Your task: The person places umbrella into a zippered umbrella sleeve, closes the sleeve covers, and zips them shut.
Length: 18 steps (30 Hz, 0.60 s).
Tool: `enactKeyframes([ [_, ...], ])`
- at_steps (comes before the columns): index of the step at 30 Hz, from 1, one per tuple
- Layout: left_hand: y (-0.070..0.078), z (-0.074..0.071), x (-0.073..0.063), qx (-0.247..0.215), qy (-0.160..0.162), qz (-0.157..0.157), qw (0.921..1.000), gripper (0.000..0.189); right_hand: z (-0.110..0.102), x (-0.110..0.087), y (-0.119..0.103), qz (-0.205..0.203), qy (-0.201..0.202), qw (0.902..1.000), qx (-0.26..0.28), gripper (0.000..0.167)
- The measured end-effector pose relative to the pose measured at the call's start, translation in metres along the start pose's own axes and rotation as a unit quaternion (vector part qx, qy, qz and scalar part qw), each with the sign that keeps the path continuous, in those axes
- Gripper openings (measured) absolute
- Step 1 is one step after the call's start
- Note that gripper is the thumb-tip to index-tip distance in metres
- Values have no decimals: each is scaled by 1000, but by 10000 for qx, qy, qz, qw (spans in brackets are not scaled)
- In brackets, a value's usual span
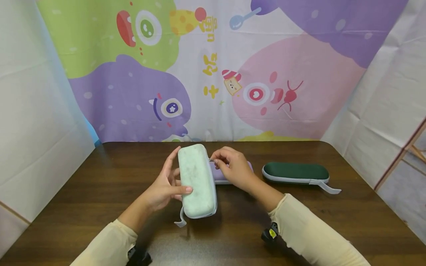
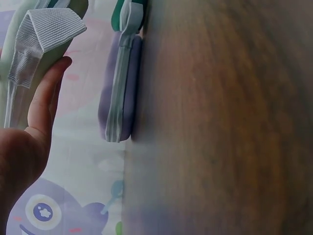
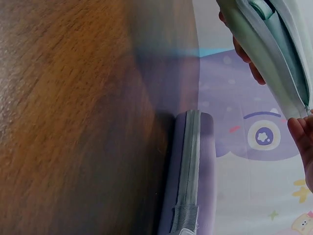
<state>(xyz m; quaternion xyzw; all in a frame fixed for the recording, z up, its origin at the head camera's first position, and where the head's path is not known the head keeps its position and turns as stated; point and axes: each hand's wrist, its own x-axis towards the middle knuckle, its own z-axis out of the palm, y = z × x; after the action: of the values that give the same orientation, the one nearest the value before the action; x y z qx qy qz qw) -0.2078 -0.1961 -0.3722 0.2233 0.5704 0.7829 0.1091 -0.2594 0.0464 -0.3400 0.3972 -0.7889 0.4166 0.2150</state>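
Observation:
My left hand (image 1: 163, 190) grips a mint-green zippered pencil case (image 1: 196, 181) from its left side, thumb across the front face, and holds it tilted up above the table. Against the upper right edge of the case, my right hand (image 1: 236, 168) pinches the small zipper pull (image 3: 307, 109). The right wrist view shows the zipper partly parted along that side, with a teal interior (image 3: 288, 56) in the gap. From the lower end of the case hangs a pale fabric strap (image 1: 181, 221). Behind the right hand lies a purple pencil case (image 1: 220, 176), partly hidden.
A dark green pencil case (image 1: 296, 171) with a light strap lies to the right on the brown wooden table (image 1: 239, 229). The purple and green cases have their zippers closed. A cartoon-printed cloth (image 1: 213, 122) hangs along the table's far edge.

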Motion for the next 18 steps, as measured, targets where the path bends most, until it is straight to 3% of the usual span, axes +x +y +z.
enactKeyframes([
  [11, 0, -4, 1, -190, 384, 118, 9990, 115, 1, -8, -2, -233, -316, 9992, 85, 10],
  [18, 2, -4, 3, -289, 1018, 308, 9939, 113, 2, -17, -5, -318, -551, 9975, 299, 10],
])
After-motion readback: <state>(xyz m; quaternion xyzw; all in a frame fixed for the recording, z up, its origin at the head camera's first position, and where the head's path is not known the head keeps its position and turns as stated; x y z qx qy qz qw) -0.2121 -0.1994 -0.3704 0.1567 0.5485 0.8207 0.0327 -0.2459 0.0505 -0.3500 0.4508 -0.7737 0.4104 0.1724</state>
